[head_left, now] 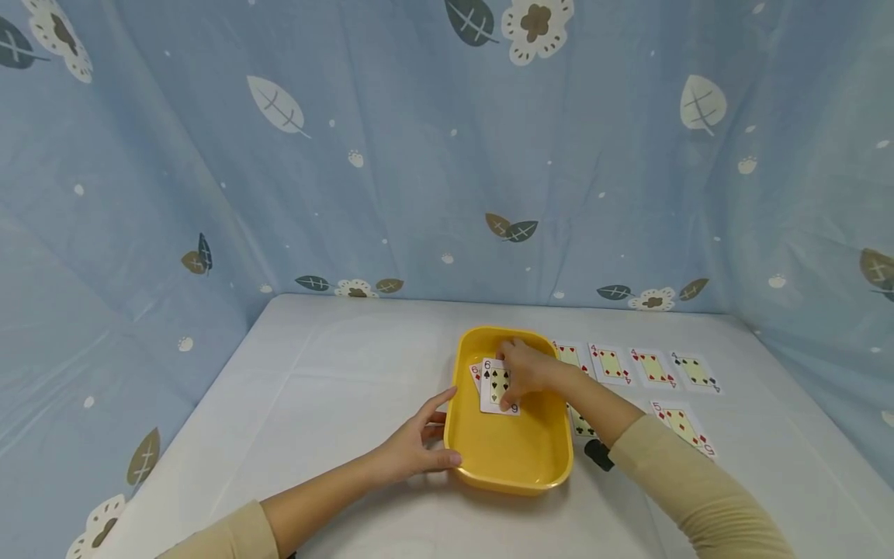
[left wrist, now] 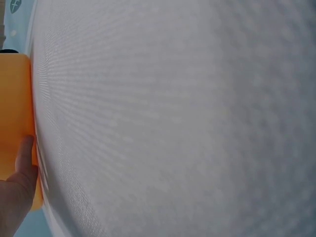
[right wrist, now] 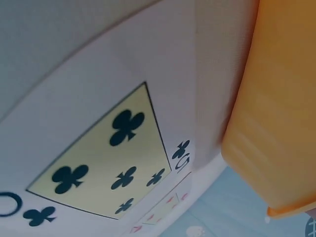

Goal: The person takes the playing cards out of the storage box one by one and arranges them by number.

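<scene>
A yellow plastic tray (head_left: 510, 454) stands on the white-covered table. Inside it lies a six of spades (head_left: 494, 384), overlapping a red six (head_left: 476, 371). My right hand (head_left: 524, 369) reaches over the tray's right rim and grips the six of spades, thumb by its lower end and fingers toward its upper end. Against the tray's left side rests my left hand (head_left: 422, 439), index finger and thumb spread along the wall. In the left wrist view a finger (left wrist: 24, 155) lies along the outer wall. The right wrist view shows only the tray's outer wall (right wrist: 276, 113), the hand being hidden.
Right of the tray, several fours lie in a row, among them a four of diamonds (head_left: 611, 363). Nearer sit a five of diamonds (head_left: 683, 427) and a club card (right wrist: 98, 163) close to the tray. Blue patterned curtain (head_left: 419, 155) hangs behind the table.
</scene>
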Available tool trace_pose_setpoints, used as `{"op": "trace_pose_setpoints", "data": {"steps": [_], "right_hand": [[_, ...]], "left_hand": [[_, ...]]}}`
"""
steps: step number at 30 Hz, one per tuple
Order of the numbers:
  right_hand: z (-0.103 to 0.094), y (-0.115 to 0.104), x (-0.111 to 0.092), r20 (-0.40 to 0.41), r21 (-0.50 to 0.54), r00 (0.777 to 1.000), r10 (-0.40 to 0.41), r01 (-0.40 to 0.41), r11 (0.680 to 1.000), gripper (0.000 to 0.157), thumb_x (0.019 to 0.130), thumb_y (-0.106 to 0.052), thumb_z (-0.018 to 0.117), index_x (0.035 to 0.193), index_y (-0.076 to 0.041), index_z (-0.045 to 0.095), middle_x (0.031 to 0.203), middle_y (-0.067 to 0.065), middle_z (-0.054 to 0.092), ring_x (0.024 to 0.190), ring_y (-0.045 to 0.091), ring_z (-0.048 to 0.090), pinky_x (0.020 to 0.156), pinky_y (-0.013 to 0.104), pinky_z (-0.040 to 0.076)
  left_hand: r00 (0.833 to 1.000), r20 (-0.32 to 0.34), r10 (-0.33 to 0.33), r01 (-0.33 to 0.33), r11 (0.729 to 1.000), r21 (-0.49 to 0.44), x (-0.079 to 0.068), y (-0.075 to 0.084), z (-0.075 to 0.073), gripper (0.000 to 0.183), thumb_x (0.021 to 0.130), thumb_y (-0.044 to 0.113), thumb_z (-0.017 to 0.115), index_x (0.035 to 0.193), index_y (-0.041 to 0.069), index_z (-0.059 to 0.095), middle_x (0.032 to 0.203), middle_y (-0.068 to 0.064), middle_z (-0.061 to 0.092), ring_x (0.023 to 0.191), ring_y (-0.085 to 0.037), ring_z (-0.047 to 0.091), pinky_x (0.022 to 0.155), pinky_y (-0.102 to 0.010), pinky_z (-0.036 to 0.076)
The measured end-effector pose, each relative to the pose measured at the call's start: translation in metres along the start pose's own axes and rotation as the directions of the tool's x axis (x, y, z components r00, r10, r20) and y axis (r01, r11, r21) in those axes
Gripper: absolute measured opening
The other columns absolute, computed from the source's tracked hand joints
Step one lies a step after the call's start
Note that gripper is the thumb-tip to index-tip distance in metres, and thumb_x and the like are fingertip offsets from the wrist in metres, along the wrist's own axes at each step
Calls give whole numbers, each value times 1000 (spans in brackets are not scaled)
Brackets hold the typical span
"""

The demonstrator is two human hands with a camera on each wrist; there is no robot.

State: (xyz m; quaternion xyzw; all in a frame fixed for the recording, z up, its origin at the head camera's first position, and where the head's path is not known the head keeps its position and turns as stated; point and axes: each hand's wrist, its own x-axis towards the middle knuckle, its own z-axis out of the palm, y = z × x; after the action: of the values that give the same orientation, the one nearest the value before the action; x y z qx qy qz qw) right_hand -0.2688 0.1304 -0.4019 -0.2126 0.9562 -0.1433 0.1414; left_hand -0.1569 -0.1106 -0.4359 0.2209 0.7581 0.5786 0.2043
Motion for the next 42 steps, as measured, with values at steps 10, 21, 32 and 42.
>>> {"op": "trace_pose_setpoints", "data": {"steps": [10,21,32,42], "right_hand": [[0,2,2,-82,136,994,-68,79,988,70,63,-21,83,122,-11,46,110,3,58,91,15,53,86,32,47],[-2,8,-4,-146,329,980,-138,180,927,50,80,-11,68,127,-21,53,89,-2,63,70,11,55,61,22,48],[-15,11,-20,-204,500,961,-186,265,824,45,84,-3,62,128,-8,52,78,12,64,66,32,62,63,44,53],[-26,11,-36,-266,477,956,-126,244,844,45,82,-7,65,125,-15,55,76,7,59,65,19,62,65,43,54]], "left_hand": [[1000,8,-1,1,1000,-1,0,-1,0,90,78,33,71,145,26,13,131,-18,39,122,-32,44,95,-43,43],[1000,4,8,-8,1000,1,0,1,1,89,78,31,71,146,24,13,130,-19,40,121,-33,45,95,-44,42],[1000,-6,0,0,1000,15,-1,1,1,89,78,31,71,146,25,13,129,-18,40,120,-33,45,95,-44,42],[1000,-24,5,-4,999,46,-3,2,3,90,78,33,71,146,24,13,130,-18,41,120,-35,45,96,-46,41]]}}
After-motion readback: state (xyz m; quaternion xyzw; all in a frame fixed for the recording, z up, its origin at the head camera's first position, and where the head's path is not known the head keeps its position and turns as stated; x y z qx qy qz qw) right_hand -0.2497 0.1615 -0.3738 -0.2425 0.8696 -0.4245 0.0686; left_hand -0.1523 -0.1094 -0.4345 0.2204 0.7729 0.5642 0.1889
